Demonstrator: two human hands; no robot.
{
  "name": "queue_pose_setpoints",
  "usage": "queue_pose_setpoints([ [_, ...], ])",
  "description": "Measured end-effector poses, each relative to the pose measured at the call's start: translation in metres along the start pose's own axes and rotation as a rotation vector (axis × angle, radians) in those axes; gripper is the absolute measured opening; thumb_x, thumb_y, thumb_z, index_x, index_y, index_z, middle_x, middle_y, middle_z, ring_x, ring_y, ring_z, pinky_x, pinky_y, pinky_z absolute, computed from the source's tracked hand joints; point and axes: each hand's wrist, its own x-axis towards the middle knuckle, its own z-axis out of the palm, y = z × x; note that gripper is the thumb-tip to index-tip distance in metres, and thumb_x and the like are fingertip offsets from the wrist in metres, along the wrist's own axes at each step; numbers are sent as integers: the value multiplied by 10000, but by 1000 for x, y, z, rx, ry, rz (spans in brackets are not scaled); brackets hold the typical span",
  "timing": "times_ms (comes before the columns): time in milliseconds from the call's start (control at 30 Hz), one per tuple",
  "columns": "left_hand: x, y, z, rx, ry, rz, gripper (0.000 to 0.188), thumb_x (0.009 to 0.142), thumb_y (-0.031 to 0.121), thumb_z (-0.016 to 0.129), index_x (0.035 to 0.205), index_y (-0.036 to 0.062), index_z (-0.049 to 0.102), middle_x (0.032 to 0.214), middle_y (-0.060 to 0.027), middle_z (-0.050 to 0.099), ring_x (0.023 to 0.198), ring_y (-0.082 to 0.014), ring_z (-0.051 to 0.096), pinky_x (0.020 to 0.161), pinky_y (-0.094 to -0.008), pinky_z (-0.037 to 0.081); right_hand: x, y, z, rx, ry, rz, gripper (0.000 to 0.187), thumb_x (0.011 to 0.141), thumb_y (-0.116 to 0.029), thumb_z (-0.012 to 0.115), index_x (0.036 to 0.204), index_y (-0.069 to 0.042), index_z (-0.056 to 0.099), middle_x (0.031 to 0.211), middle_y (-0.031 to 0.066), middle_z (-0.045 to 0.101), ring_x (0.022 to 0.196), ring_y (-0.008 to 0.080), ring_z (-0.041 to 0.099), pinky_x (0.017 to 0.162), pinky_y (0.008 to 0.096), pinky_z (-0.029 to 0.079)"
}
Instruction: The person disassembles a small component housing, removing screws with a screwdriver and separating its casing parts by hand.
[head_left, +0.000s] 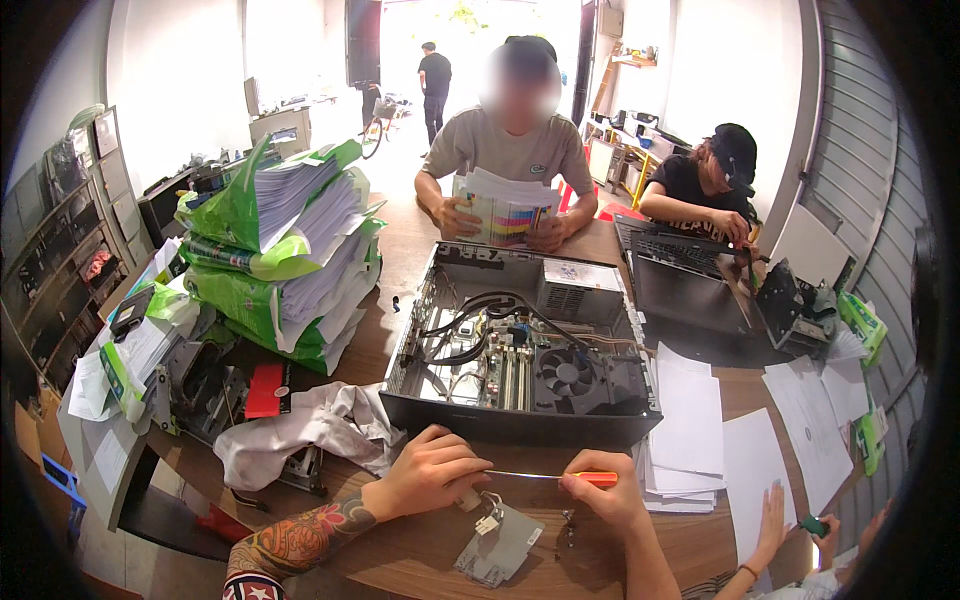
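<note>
My right hand (606, 486) is closed round the orange handle of a screwdriver (597, 479), its thin shaft pointing left. At the shaft's far end is my left hand (430, 474), its fingers bent and pressed together by the tip; what they pinch is hidden. Below the hands lies a flat grey metal plate (503, 548), with a white connector (487, 525) on short wires at its upper edge. Several small dark screws or bits (567, 530) lie beside the plate. Just beyond my hands stands an opened black computer case (520, 422), its fan, cables and power supply exposed.
Green-wrapped paper stacks (235, 300) rise at the left, near a crumpled grey cloth (310, 425). White sheets (686, 420) lie on the right. One co-worker (510, 140) holds papers opposite; another (715, 180) handles parts. Someone else's hands (770, 530) are at lower right.
</note>
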Motion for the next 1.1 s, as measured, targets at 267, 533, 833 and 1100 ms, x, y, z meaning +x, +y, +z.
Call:
queue_pose_setpoints([
  [267,0,0,1,-16,7,-4,173,742,170,756,877,83,693,781,-2,654,758,-150,613,724,-304,447,-1,0,-2,4,-13,7,127,792,-106,692,775,13,649,693,39,624,630,89,550,573,235,428],
  [533,-1,-2,3,-5,16,4,164,744,182,754,860,86,691,770,-1,650,743,-149,608,714,-308,441,0,-2,-1,3,-11,12,131,792,-108,692,774,14,647,690,39,624,624,87,545,567,234,425],
  [833,0,-1,2,0,12,0,160,742,186,755,854,90,692,764,2,649,738,-148,609,718,-307,443,0,1,0,-3,-3,-17,131,794,-108,691,772,13,647,687,39,622,616,85,542,556,236,420],
  [1100,0,-1,0,-19,-17,-21,214,725,182,769,903,84,699,802,-20,666,763,-168,622,705,-314,448,-2,0,3,-19,8,-18,120,793,-96,679,770,16,643,681,39,619,615,88,542,558,237,420],
])
